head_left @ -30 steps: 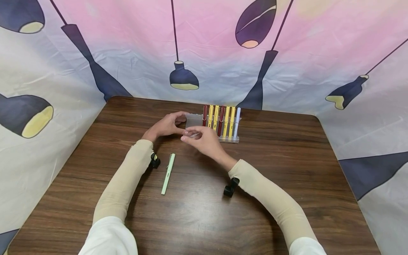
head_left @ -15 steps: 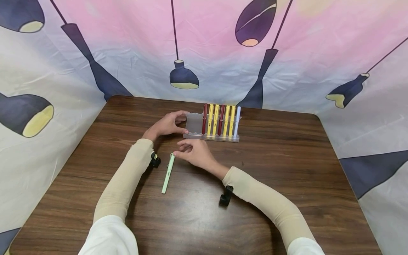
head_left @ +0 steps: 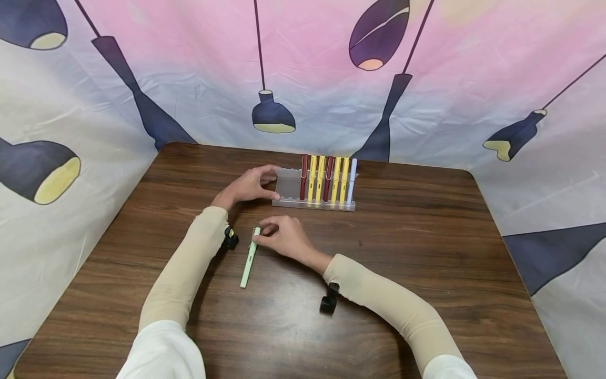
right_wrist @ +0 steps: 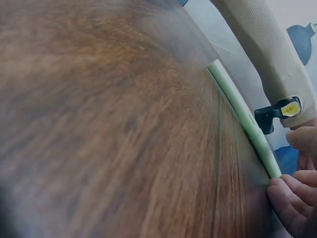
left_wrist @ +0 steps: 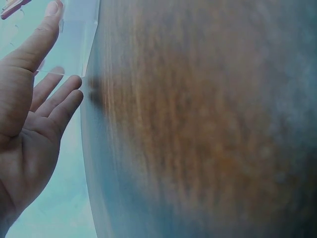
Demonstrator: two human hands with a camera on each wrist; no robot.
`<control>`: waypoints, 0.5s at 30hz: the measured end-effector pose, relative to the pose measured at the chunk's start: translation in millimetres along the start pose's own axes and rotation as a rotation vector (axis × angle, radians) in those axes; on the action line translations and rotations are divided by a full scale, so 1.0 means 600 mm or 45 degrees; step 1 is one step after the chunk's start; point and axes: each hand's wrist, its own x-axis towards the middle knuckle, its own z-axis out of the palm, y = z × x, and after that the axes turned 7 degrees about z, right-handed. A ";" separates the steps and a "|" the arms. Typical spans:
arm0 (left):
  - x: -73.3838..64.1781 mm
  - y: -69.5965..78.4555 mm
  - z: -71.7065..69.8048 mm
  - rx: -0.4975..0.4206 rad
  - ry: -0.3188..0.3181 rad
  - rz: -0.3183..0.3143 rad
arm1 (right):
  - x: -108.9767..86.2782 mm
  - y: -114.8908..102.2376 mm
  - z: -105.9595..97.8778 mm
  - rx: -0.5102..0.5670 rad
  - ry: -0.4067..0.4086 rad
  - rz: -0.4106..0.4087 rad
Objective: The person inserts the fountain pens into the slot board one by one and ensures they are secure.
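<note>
A clear plastic pen stand stands near the back of the table, its left end between the thumb and fingers of my left hand. In the left wrist view, my thumb lies at the stand's front lip and the other fingers reach behind the panel. Nearer to me, a pale green capped pen lies on the table. My right hand pinches this pen at its cap end. From the right wrist, the pen's far end is in sight, while my fingertips hide part of the cap.
Yellow pens, dark red pens and a pale blue pen stand in a row toward the stand's right side. Brown wood-grain tabletop surrounds everything. A printed fabric backdrop hangs behind the table's far edge.
My right hand has come back from the stand's left front, toward me, down to the green pen's cap. The left hand, the stand and its pens have stayed in place.
</note>
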 end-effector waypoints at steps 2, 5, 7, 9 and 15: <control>0.000 0.000 0.000 0.005 -0.003 -0.002 | 0.002 0.000 0.003 -0.005 -0.001 0.008; 0.001 -0.002 0.000 0.006 -0.006 0.000 | 0.005 0.000 0.008 -0.013 -0.007 0.027; 0.002 -0.002 0.000 0.001 -0.007 0.001 | 0.008 0.000 0.012 -0.024 -0.014 0.044; 0.002 -0.003 0.001 0.000 -0.013 -0.001 | 0.010 0.000 0.014 -0.037 -0.018 0.058; 0.002 -0.003 0.000 0.000 -0.014 -0.009 | 0.015 -0.006 0.020 -0.071 -0.032 0.085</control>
